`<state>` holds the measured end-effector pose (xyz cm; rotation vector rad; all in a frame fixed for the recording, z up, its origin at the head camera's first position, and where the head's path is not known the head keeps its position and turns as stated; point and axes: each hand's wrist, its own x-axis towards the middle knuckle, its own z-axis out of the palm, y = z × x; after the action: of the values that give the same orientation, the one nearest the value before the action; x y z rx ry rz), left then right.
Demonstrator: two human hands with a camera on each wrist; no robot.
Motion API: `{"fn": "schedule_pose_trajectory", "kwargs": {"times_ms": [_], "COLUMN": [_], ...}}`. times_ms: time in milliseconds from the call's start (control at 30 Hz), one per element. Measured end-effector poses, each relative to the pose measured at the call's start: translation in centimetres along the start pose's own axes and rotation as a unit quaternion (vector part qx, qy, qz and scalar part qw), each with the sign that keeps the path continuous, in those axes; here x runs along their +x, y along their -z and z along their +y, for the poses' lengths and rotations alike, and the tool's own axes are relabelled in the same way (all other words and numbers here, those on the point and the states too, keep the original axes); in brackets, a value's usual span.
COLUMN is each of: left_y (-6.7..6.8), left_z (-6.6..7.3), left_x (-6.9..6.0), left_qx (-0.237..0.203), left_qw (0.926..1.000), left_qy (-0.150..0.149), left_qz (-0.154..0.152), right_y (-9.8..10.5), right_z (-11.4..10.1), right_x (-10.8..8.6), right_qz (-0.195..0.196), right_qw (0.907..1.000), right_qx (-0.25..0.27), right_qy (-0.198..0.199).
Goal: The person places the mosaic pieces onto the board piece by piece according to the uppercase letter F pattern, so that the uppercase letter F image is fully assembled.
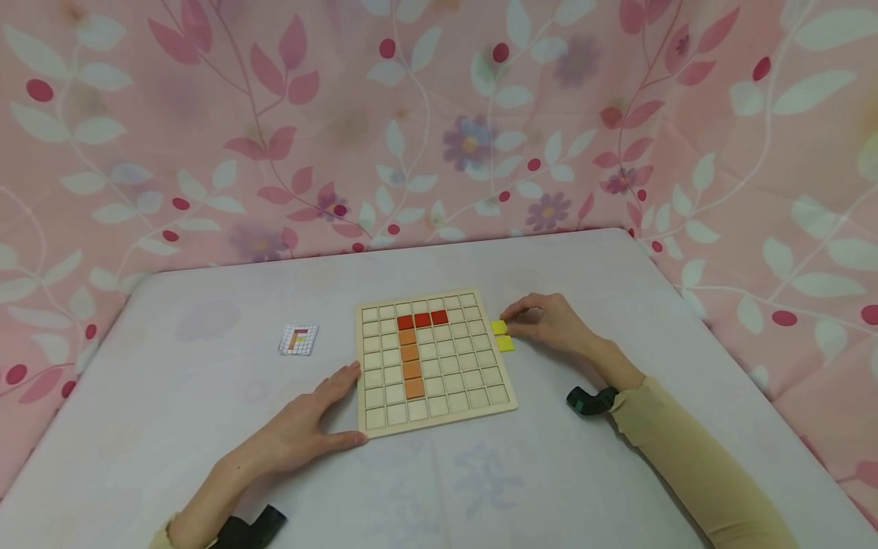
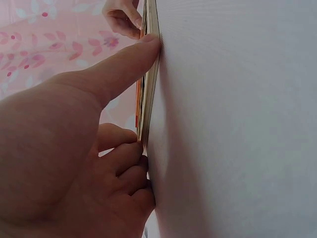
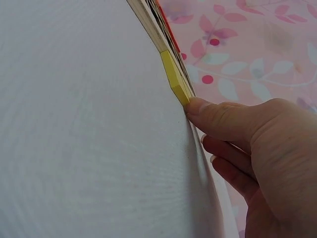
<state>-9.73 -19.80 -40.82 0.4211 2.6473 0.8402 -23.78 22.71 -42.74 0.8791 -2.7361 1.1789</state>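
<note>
A square wooden grid board (image 1: 439,419) lies on the table, with several red tiles (image 1: 422,320) in a row and several orange tiles (image 1: 410,352) in a column below its left end. My left hand (image 1: 295,435) rests against the board's left edge, thumb at the near-left corner; the left wrist view shows the thumb (image 2: 133,59) touching the board's side. Two yellow tiles lie by the board's right edge. My right hand (image 1: 552,324) pinches the farther yellow tile (image 1: 498,328); the nearer yellow tile (image 1: 505,344) lies beside it. The right wrist view shows the thumb against yellow (image 3: 173,77).
A small card (image 1: 299,340) printed with a coloured grid pattern lies left of the board. White cloth covers the table (image 1: 439,496). Pink floral fabric (image 1: 425,114) hangs behind and at the sides. Each wrist carries a black device (image 1: 590,401).
</note>
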Motion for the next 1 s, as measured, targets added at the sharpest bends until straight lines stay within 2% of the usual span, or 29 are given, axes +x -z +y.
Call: {"fn": "schedule_pose_trajectory", "kwargs": {"times_ms": [300, 600, 800, 1000], "left_y": [0.2, 0.2, 0.2, 0.1], "left_z": [0.0, 0.1, 0.2, 0.1], "left_x": [-0.2, -0.1, 0.0, 0.1], "left_qx": [0.005, 0.001, -0.001, -0.007], "left_qw": [0.9999, 1.0000, 1.0000, 1.0000], "left_qy": [-0.012, -0.009, -0.004, 0.002], "left_qz": [0.007, 0.005, 0.000, -0.005], "right_y": [-0.1, 0.1, 0.7, 0.0], "right_z": [0.1, 0.2, -0.5, -3.0], "right_x": [0.0, 0.0, 0.1, 1.3], "right_qz": [0.007, 0.013, 0.028, 0.028], "right_qw": [0.9996, 0.9982, 0.9993, 0.9994], "right_qx": [0.015, -0.020, -0.019, 0.020], "right_qy": [0.023, 0.054, 0.019, -0.003]}}
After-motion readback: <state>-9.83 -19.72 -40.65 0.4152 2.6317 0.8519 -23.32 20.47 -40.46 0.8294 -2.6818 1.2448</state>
